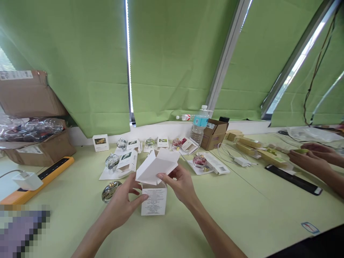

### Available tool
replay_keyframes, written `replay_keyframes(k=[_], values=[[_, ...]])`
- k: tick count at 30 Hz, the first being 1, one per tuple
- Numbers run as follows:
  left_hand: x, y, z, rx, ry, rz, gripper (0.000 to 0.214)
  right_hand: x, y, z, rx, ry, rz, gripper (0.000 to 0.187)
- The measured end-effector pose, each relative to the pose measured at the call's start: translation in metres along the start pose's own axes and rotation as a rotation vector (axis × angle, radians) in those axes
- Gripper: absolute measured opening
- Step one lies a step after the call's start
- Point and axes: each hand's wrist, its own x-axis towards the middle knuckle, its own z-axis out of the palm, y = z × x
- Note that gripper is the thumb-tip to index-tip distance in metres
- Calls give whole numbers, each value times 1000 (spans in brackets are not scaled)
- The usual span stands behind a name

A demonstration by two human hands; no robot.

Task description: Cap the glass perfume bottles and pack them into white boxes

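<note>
A small white printed box (154,200) stands upright on the pale green table (242,208) in front of me. Above it I hold a folded white card insert (157,166), tilted over the box's open top. My right hand (181,184) pinches the insert's lower right edge. My left hand (122,204) curls against the box's left side, with its thumb touching the insert's lower left corner. A round glass ornament (110,191) lies just left of my left hand.
Several glass ornaments, white boxes and cards lie in rows behind the box. A water bottle (199,125) and a small cardboard box (214,133) stand farther back. An orange power strip (37,177) and cartons sit left. Another person's hands (314,156) work at the right.
</note>
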Motion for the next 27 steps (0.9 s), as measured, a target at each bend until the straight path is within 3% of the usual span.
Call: replay_keyframes(k=[5,12,27], values=[[1,-2,-1,-12,6,-35,54,3,-2,-5,-3,-8,-25,33],[1,-3,-4,3,32,-14,45,6,1,-11,-44,20,-55,34],[1,-9,-2,105,42,36,42,4,-4,-13,-322,-9,-165,23]])
